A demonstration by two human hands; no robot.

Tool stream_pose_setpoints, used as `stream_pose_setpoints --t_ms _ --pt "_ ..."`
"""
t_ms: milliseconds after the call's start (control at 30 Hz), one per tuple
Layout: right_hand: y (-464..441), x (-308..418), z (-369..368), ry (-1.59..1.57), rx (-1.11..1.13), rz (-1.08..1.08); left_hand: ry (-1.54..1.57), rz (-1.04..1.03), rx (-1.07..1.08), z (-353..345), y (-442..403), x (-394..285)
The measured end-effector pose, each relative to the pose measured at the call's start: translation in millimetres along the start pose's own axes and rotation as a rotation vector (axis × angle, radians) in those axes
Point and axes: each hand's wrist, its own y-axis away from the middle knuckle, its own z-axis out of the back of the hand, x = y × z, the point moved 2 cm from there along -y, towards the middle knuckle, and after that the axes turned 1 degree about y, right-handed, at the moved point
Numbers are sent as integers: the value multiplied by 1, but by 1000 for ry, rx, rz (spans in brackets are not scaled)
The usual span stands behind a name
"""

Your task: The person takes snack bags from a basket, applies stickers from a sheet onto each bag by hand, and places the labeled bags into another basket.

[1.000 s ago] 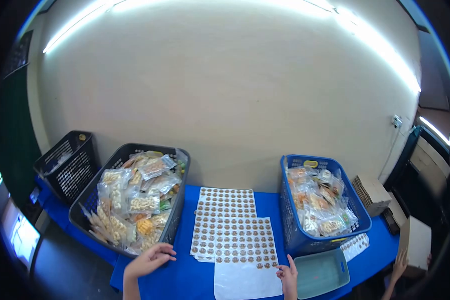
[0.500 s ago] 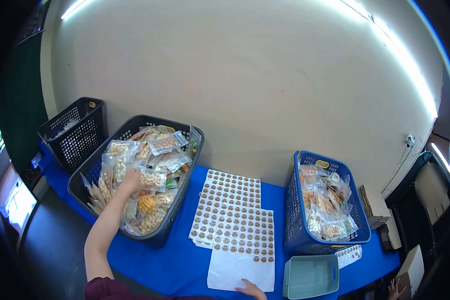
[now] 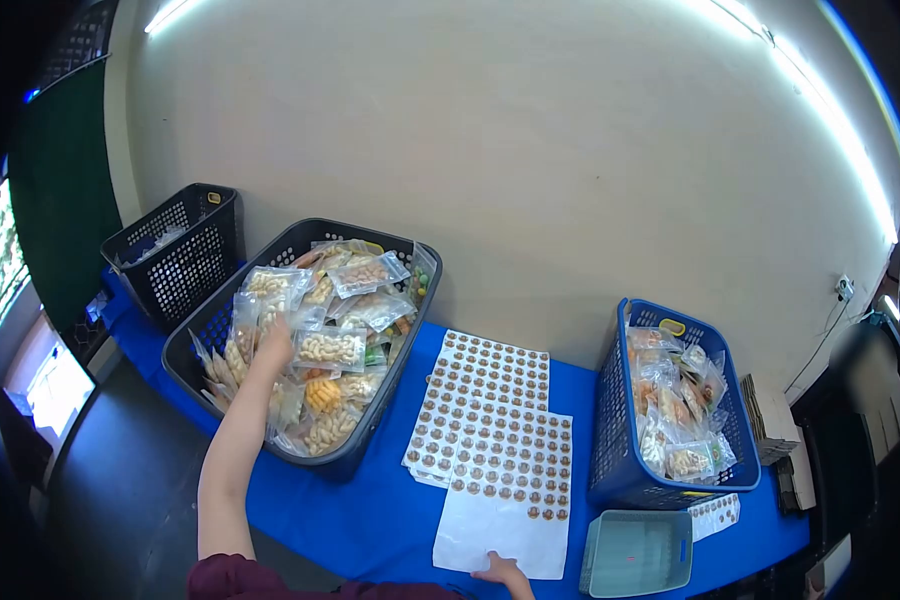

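Note:
My left hand (image 3: 276,343) reaches into the large dark basket (image 3: 338,466), touching the clear plastic packets near its middle. Its fingertips are partly lost among the packets, so I cannot tell whether they grip one. Just right of it lies a packet of pale, nut-like pieces (image 3: 330,348); a packet of yellow pieces (image 3: 323,394) sits below. My right hand (image 3: 502,571) rests with fingers apart on the blank lower edge of a white sticker sheet (image 3: 470,525). Rows of round brown stickers cover the sheet's upper part, which overlaps more sheets (image 3: 490,360).
A blue basket (image 3: 625,485) of packets stands on the right, behind a grey-green tray (image 3: 638,590). Another dark basket (image 3: 185,275) is at the far left. Flattened cardboard (image 3: 770,425) leans at the table's right end. A blue cloth (image 3: 370,530) covers the table.
The view has turned slightly, so everything sits further right. My left hand has moved a little left and away from me over the packets. My right hand stays on the sheet's lower edge.

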Motion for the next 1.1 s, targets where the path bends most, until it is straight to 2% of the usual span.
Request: stream_pose_setpoints --t_ms 33,233,300,367,433,500,567,633,700,767,800,900,933,1033,1100 --pt "0 0 0 -7 -15 3 27 -9 57 -2 -3 2" --pt "-7 -10 -13 -41 -86 27 33 -123 -149 66 46 -61" --pt "-8 -12 -20 -51 -152 8 210 -251 -371 73 56 -70" --pt "-5 -8 -22 -68 -191 -19 607 -334 -234 91 85 -99" --pt "4 -6 -17 -73 -193 -52 1149 -403 -41 102 132 -146" --pt "1 -9 -19 -84 -236 -61 1259 -359 154 90 174 -172" --pt "-2 -9 -24 -137 -280 -74 1230 -274 532 66 217 -198" --pt "2 -13 -19 -226 -335 -95 1131 -414 911 31 247 -210" --pt "19 -12 -9 -278 -415 -111 1245 -324 1019 -7 275 -219" --pt "30 -16 -4 -333 -439 -140 1256 -280 972 -35 284 -219" --pt "40 -17 1 -335 -501 -86 1265 -257 945 -47 288 -218" --pt "5 -62 -22 -798 -605 257 1415 22 798 -75 292 -217" --pt "44 -46 7 -1320 -383 256 1430 32 829 -77 295 -219" --pt "70 -37 39 -1892 -244 448 1293 -37 1073 -75 303 -225" --pt "92 -24 64 -1975 -38 577 1206 -53 1211 -75 304 -226"
